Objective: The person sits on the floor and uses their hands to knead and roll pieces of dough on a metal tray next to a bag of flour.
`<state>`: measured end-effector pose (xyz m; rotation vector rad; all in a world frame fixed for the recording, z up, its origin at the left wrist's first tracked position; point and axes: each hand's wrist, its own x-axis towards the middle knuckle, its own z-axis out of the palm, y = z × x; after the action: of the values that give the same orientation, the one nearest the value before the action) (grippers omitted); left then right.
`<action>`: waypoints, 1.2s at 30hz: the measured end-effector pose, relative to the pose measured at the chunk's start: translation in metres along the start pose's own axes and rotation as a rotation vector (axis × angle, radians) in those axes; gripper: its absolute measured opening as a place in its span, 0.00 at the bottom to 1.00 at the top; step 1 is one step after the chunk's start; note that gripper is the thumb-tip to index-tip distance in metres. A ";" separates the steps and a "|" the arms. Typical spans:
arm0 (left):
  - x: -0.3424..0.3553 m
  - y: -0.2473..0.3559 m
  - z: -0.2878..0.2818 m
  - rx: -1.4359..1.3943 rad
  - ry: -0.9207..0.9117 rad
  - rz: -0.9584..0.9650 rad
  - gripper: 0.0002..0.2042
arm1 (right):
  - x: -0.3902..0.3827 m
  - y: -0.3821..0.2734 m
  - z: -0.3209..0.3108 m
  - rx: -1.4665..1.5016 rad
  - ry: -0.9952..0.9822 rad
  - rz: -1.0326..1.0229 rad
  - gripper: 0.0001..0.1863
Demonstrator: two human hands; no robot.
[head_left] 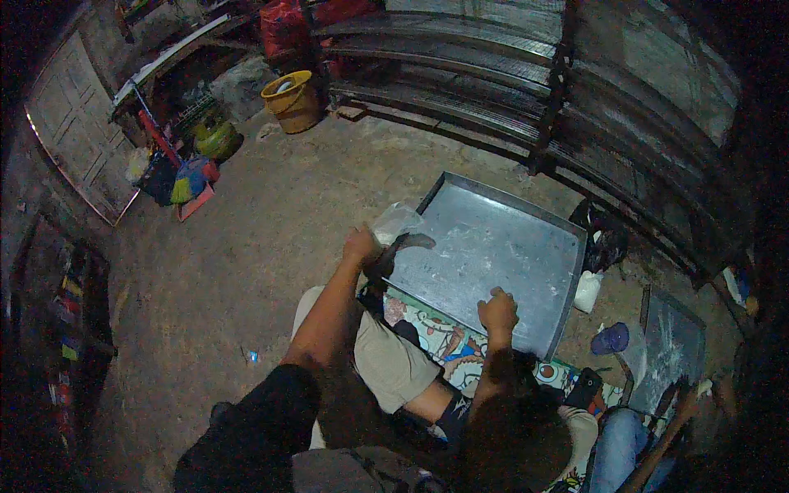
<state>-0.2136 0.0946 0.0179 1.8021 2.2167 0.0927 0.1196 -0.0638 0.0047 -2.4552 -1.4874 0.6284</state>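
A large square metal tray [485, 230] with white powdery smears lies in front of me, on a patterned mat [419, 316]. At its left edge, my left hand [361, 245] grips a clear plastic bag [397, 218] with something pale inside. A dark curved shape beside the bag may be a shadow; I cannot tell. Over the tray's lower right part, my right hand [498, 314] has curled fingers; what they hold, if anything, I cannot make out.
Metal racks [436, 70] line the back wall, beside a yellow bucket [292, 107]. Brooms [191, 182] and a green cylinder [215, 141] stand left, near a door [74, 123]. At right are a purple cup [610, 338], another tray [674, 329] and another person's arm [667, 435] and jeans [620, 456].
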 end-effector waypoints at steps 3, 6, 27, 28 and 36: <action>0.034 -0.030 0.035 -0.034 0.013 -0.006 0.53 | -0.005 -0.012 -0.008 0.001 0.043 -0.019 0.23; -0.004 0.031 0.008 -0.169 0.040 0.046 0.55 | 0.018 0.020 0.010 0.011 0.172 -0.019 0.27; -0.076 0.097 0.006 -0.461 -0.314 0.941 0.26 | 0.015 -0.021 0.004 0.572 0.246 -0.224 0.25; -0.080 0.107 0.009 -0.588 -0.410 0.833 0.27 | 0.009 -0.027 -0.002 0.679 0.283 -0.303 0.20; -0.108 0.145 0.039 -1.291 -0.693 0.079 0.33 | 0.010 -0.031 0.009 0.632 0.183 -0.538 0.14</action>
<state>-0.0466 0.0174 0.0325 0.9262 1.0728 0.6288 0.0949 -0.0409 0.0058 -1.5193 -1.4890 0.6136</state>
